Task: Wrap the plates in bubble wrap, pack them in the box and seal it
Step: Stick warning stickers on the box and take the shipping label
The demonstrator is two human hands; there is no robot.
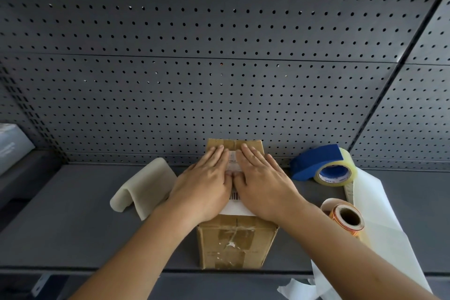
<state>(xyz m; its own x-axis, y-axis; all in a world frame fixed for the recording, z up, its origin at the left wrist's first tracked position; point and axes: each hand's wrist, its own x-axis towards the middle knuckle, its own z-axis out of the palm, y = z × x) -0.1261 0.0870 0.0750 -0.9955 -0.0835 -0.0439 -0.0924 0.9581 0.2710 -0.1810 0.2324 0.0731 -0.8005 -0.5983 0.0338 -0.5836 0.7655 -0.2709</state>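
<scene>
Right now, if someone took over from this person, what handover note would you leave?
Left hand and right hand: both flat, fingers straight, pressing a white barcode label onto the top of the cardboard box.
The box stands closed on the bench with tape on its flaps; no plates are visible.
The blue tape dispenser and label roll lie right of the box, a folded foam sheet left of it.
Left to do: smooth the label down, lift the hands off.

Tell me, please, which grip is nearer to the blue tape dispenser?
Right. The right grip presses the box on the side toward the blue tape dispenser; the left grip presses the opposite side, farther away.
</scene>
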